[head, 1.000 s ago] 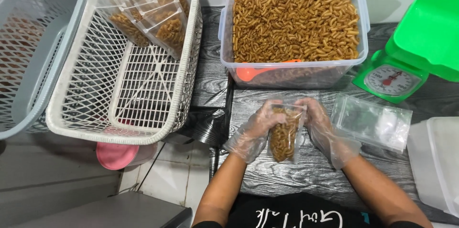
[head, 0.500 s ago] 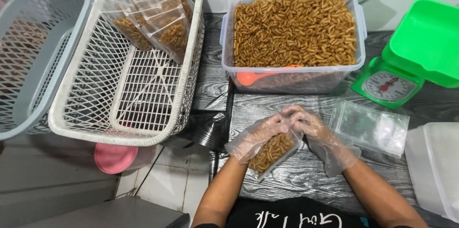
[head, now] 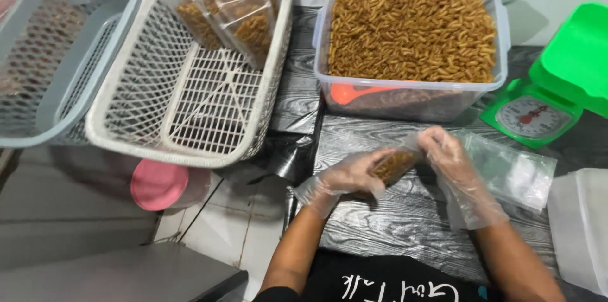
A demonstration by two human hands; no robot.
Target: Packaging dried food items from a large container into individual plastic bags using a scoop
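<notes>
Now a small clear pouch of brown macaroni snacks [head: 394, 166] is being held low over the dark wood-grain table [head: 386, 232], gripped from both ends. The left hand [head: 345, 177], in a loose disposable glove, is being wrapped around the pouch's lower end in a closed grip, so the filled part is being supported from beneath and kept tilted rather than upright. The right hand [head: 451, 162], gloved the same way, is being closed on the pouch's upper edge, fingers pinched over the mouth, which looks like the sort of hold used when a seal strip is being pressed; whether the strip is fully closed cannot be told. Just beyond the right hand, a stack of empty clear pouches [head: 510, 167] is lying flat on the table, kept within easy reach. Further back, a clear plastic tub [head: 411, 96] heaped with the same brown snacks is being kept straight ahead, with an orange scoop [head: 354, 92] showing through its front wall. A green kitchen scale [head: 538, 115] is standing to the right of the tub. To the left, a white mesh basket [head: 190, 150] is being used to hold filled pouches [head: 231, 20], stacked leaning at its far end, and a grey basket [head: 38, 131] is sitting beside it. A pink round container [head: 158, 185] is partly visible under the white basket.
</notes>
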